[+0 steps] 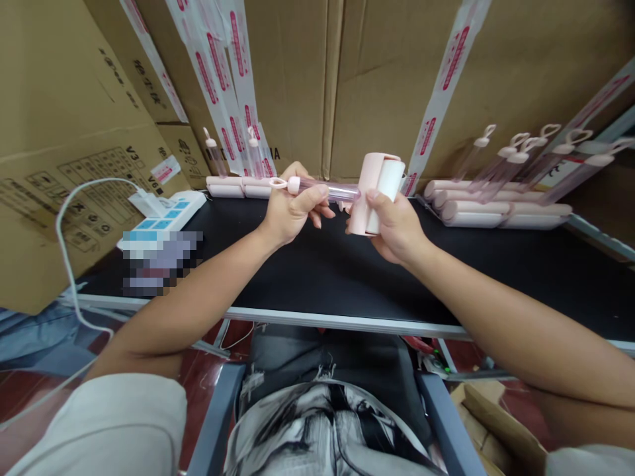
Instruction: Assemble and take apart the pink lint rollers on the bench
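Observation:
My left hand [292,211] is closed on a clear pinkish tube [337,191] with a pale pink loop-topped cap [292,186]. The tube lies nearly level, its far end reaching the pink-and-white cylinder [370,195] in my right hand [397,221]. My right fingers are wrapped round that cylinder, the thumb on its near face. It stands almost upright, with a pink shell beside a white part. Whether the tube's tip touches or enters it, I cannot tell. Both hands are above the black table [317,277].
Similar cylinders [476,215] lie stacked at the right, with several capped tubes [516,158] standing on them. More cylinders [225,185] with two tubes are at the back left. A power strip [169,215] with a white cable sits left. Cardboard boxes [292,79] wall the back.

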Tool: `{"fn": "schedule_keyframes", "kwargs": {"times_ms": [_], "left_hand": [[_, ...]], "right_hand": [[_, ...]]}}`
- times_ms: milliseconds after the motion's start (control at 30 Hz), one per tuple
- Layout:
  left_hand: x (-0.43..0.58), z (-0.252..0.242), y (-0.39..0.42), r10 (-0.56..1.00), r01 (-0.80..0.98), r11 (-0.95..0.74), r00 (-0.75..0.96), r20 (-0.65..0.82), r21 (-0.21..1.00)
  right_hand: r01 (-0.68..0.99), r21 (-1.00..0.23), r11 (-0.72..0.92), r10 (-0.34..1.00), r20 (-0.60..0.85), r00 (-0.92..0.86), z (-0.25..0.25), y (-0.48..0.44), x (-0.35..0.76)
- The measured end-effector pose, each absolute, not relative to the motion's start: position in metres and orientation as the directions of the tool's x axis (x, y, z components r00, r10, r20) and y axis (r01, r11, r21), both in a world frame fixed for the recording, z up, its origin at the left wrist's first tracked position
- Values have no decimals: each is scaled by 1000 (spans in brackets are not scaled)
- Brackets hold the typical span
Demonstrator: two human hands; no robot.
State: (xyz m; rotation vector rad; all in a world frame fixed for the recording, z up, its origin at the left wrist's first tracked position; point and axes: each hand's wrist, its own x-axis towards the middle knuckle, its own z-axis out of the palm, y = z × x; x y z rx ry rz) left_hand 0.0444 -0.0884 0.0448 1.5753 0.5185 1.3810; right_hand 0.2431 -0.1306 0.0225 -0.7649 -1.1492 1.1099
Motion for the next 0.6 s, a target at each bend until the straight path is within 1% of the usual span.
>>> {"fn": "schedule_keyframes", "kwargs": {"times_ms": [133,233,367,467,533,600], "left_hand": [[43,43,-84,810,-265,-427,313,496,864],[41,44,-77,828,-269,-378,330,453,886],[45,49,-68,853,-282,-408,221,473,868],[52,51,-69,867,-260,-422,164,471,868],[56,47,-70,853,-238,-431,208,479,871],[57,40,-66,795,-179,-479,326,511,859]], "right_hand": [[-286,-925,249,963,268,-27,25,-129,246],[-341,-901,270,953,301,-41,38,-130,254],[-430,-821,375,911,412,7,58,-136,264],[-444,-805,392,908,418,44,62,-138,265],[-445,-805,391,912,406,66,61,-135,266],[-451,-799,398,912,399,97,58,-129,270]]}}
